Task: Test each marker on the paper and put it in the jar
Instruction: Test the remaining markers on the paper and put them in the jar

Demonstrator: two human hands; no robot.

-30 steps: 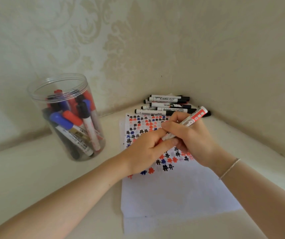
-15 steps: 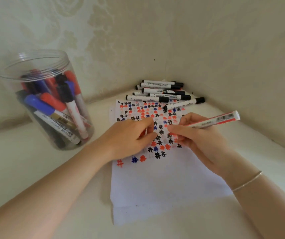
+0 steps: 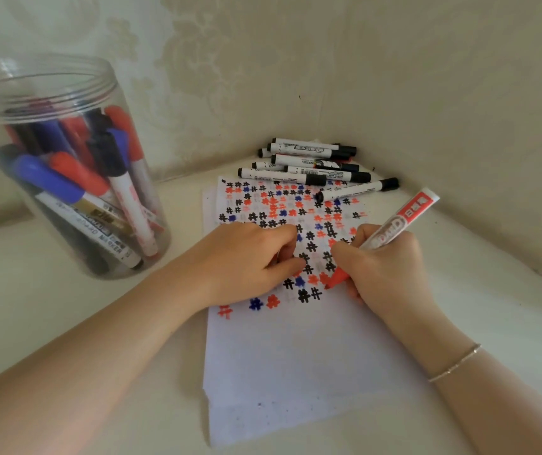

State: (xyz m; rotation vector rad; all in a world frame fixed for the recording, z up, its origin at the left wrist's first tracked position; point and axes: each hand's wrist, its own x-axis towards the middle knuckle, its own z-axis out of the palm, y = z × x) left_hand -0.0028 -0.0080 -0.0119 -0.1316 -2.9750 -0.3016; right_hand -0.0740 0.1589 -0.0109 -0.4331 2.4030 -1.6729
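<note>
Half a second ago the right hand point(image 3: 386, 274) held the red marker point(image 3: 384, 238) level; now, gripped, its tip meets the paper point(image 3: 295, 356) — testing begins. The left hand point(image 3: 246, 261) is curled, probably round the cap — hidden. The jar point(image 3: 66, 165) waits on the counter point(image 3: 66, 323).

Uncapped red marker point(image 3: 394, 226) tip-down on paper point(image 3: 295, 356)

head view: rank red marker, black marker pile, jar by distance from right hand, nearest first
1. red marker: gripped in the right hand, tip at the paper.
2. black marker pile: beyond the hand, in the far corner.
3. jar: far left, past the left hand.
</note>
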